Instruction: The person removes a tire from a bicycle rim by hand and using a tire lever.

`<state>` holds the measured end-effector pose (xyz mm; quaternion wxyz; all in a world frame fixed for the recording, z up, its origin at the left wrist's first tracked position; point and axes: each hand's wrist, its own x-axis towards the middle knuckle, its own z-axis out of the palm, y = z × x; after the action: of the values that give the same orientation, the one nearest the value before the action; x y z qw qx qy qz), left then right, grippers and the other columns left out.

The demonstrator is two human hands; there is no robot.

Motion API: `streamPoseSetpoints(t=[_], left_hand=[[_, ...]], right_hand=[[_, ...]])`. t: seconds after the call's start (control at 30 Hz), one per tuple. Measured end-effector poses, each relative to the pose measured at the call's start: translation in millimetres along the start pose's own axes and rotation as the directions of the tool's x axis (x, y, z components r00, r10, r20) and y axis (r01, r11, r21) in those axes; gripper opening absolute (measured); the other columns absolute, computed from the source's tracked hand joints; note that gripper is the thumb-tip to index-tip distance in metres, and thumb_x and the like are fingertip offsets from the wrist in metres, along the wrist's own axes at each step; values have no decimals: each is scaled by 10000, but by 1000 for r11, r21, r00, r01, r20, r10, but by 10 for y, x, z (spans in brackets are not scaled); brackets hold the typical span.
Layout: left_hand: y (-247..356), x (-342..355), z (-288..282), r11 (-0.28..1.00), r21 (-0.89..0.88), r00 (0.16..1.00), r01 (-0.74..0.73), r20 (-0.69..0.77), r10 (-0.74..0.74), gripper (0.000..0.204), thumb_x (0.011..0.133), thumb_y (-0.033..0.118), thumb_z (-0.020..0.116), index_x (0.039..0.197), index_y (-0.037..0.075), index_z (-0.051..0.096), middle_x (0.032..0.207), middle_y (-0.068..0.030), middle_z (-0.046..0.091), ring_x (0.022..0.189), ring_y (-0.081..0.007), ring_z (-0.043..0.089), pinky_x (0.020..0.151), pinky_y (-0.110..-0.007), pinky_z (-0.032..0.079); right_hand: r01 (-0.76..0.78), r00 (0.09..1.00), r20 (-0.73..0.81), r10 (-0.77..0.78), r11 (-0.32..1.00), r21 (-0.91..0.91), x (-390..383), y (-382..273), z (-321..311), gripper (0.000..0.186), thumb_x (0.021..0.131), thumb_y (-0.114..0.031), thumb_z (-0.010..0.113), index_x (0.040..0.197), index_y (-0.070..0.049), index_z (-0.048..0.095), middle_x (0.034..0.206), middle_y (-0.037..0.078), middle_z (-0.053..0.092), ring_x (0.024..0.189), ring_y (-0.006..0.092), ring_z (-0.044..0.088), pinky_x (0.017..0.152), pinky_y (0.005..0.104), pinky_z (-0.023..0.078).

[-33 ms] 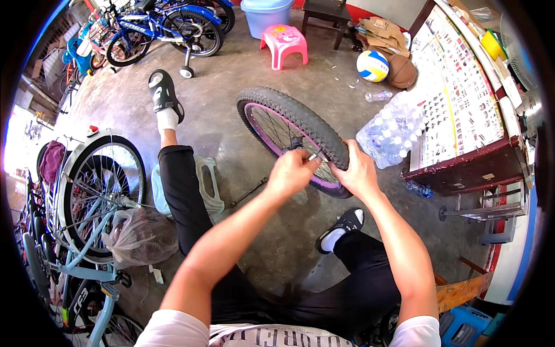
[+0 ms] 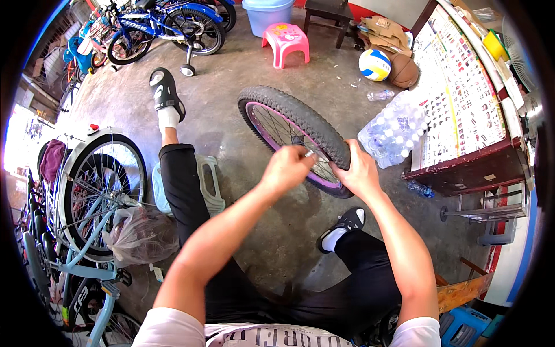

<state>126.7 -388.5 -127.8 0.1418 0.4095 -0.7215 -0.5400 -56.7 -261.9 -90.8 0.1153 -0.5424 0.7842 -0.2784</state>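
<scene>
A bicycle wheel [image 2: 300, 114] with a black knobby tyre and a purple rim leans in front of me, tilted, above the concrete floor. My right hand [image 2: 359, 173] grips its near right side, thumb by the rim and fingers over the tyre. Beside the spokes, my left hand [image 2: 286, 170] is closed in a pinch close to the rim's inner edge. What its fingers hold, if anything, is too small and blurred to make out. The wheel's hub shows partly behind the left fingers.
On the left stand a light blue bicycle [image 2: 87, 254] and a plastic bag [image 2: 141, 237]. A pale stool [image 2: 211, 185] is beside my left leg. Bottles [image 2: 393, 130] in wrap, two balls [image 2: 374, 65] and a cabinet [image 2: 457, 168] are on the right. A pink stool [image 2: 286, 43] stands ahead.
My left hand has drawn back slightly toward the left and down from the rim. The wheel and my right hand hold nearly the same place; the whole view has shifted a little.
</scene>
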Motion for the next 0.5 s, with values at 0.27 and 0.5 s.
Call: streamPoseSetpoints(t=[0.27, 0.5], left_hand=[[-562, 913, -1541, 932, 209, 953, 297, -118, -278, 396, 970, 387, 708, 1007, 0, 782, 792, -69, 714, 645, -169, 642, 638, -365, 530], [-1607, 1618, -1043, 744, 495, 868, 449, -45, -494, 513, 1010, 489, 640, 1091, 4, 783, 935, -156, 786, 806, -304, 770, 764, -421, 610]], right_hand=[[-41, 997, 60, 42, 999, -23, -41, 248, -90, 583, 883, -322, 848, 1290, -41, 539, 1070, 247, 749, 1013, 446, 734, 852, 499, 569], [-95, 992, 76, 104, 989, -114, -145, 695, -335, 593, 905, -299, 847, 1333, -12, 551, 1162, 281, 729, 1118, 469, 709, 939, 496, 557]])
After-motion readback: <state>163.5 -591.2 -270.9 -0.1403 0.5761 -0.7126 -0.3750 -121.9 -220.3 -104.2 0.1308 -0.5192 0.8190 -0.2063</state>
